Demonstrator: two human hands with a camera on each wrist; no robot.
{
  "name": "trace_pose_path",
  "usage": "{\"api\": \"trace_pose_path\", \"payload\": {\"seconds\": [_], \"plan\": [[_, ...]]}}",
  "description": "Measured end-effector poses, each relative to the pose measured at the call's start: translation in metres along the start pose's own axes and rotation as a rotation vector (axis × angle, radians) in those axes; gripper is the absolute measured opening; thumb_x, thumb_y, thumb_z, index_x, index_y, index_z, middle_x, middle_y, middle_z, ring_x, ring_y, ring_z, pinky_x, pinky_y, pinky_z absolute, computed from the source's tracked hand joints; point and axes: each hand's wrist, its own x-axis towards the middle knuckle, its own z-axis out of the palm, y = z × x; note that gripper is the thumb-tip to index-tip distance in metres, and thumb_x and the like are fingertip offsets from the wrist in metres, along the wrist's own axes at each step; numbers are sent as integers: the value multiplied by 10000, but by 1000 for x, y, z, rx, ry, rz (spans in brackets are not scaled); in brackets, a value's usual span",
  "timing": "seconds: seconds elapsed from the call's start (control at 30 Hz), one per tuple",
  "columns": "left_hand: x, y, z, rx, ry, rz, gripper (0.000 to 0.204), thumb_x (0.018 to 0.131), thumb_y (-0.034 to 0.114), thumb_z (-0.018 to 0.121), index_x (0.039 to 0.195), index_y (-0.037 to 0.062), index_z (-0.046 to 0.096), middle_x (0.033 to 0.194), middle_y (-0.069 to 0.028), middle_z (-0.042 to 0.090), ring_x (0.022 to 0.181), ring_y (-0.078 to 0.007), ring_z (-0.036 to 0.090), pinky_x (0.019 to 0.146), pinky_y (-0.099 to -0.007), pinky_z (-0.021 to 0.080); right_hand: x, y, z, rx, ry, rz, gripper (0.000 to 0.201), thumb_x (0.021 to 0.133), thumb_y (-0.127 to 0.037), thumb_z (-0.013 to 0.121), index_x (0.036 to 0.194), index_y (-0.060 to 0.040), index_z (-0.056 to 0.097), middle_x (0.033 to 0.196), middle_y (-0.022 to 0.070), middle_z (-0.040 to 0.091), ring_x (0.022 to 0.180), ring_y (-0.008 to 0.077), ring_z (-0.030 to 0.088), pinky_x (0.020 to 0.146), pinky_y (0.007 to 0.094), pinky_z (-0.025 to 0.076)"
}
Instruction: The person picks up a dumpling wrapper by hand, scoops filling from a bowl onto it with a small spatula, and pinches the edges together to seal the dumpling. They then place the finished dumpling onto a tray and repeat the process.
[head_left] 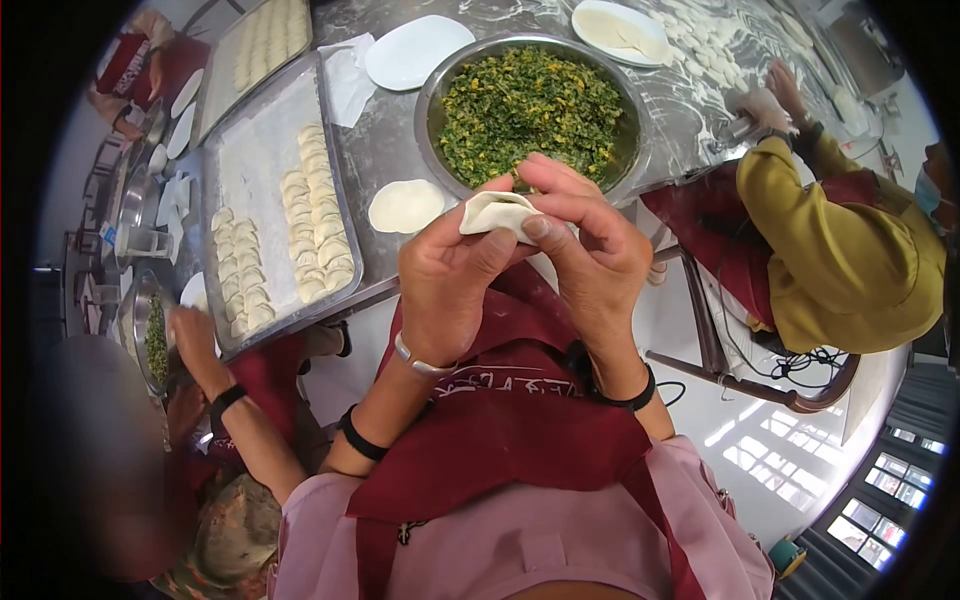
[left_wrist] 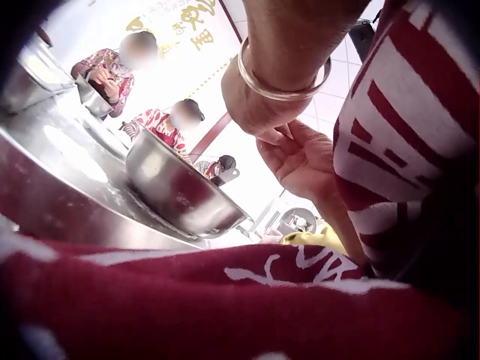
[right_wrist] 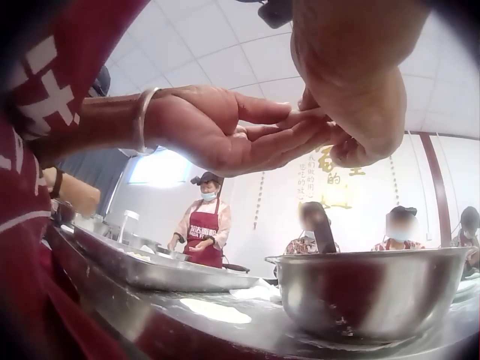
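A folded dumpling (head_left: 495,212) with a gap along its upper edge is between my two hands, in front of the filling bowl in the head view. My left hand (head_left: 445,280) cradles it from the left, thumb along its near side. From the right, my right hand (head_left: 598,245) pinches its edge between thumb and fingers. A flat round dough wrapper (head_left: 407,206) lies on the table just beyond my left hand. Behind my fingers stands a steel bowl (head_left: 428,135) of chopped green and yellow filling (head_left: 530,110). In both wrist views the hands hide the dumpling.
At left, a metal tray (head_left: 262,170) carries rows of finished dumplings (head_left: 318,215); another tray (head_left: 215,120) lies behind it. White plates (head_left: 420,52) stand at the back, one with wrappers (head_left: 612,32). People work close on both sides, including one in a yellow top (head_left: 850,260).
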Motion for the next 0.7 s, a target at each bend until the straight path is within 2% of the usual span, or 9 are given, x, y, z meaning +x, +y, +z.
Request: {"api": "trace_pose_path", "payload": {"seconds": [0.13,0.23,0.33,0.43,0.53,0.63,0.7], "plan": [[-2,-1,0,85,-36,52,460,965,83,612,1369,-84,469,1210,-160,615,1077,-212,630,933,-371,568,3,-1,-3,-70,-18,-102,111,799,-35,729,904,0,719,1131,148,703,1172,300,614,998,375,460],[-3,-1,-3,151,-70,32,440,966,73,606,1362,-75,485,1222,-158,610,1083,-210,626,927,-361,571,3,-3,-4,-43,-26,-92,90,804,-40,722,883,2,710,1132,142,704,1166,305,616,996,378,461],[-2,-3,-5,183,-71,13,436,971,87,602,1357,-80,487,1228,-162,609,1092,-212,624,929,-355,569,2,5,-8,-128,-61,-160,155,800,-40,722,951,-7,722,1145,145,699,1187,316,603,1010,383,452],[-1,-4,-7,96,-39,-9,437,980,105,593,1358,-82,481,1225,-164,610,1095,-214,626,936,-351,565,2,7,-12,-213,-110,-99,241,787,-32,728,1027,-25,729,1176,147,690,1223,324,579,1030,385,437],[-2,-1,-5,93,-61,-43,460,998,137,564,1374,-95,436,1243,-182,596,1119,-236,619,968,-374,542,3,0,-7,-117,-79,-15,305,768,-24,735,1073,-43,732,1204,147,679,1252,326,557,1048,392,423],[-3,-4,-7,126,-59,-68,479,1006,150,550,1391,-98,410,1234,-175,599,1123,-232,617,966,-370,539,4,3,-8,-69,-176,20,312,751,-28,745,1062,-44,732,1213,139,677,1257,320,554,1048,399,425],[-4,-1,-6,125,-60,-84,479,1010,152,542,1399,-91,407,1225,-162,604,1119,-224,617,957,-362,542,4,5,-10,-154,-198,-41,285,754,-28,741,1038,-39,729,1203,139,680,1247,327,561,1043,404,429]]}}
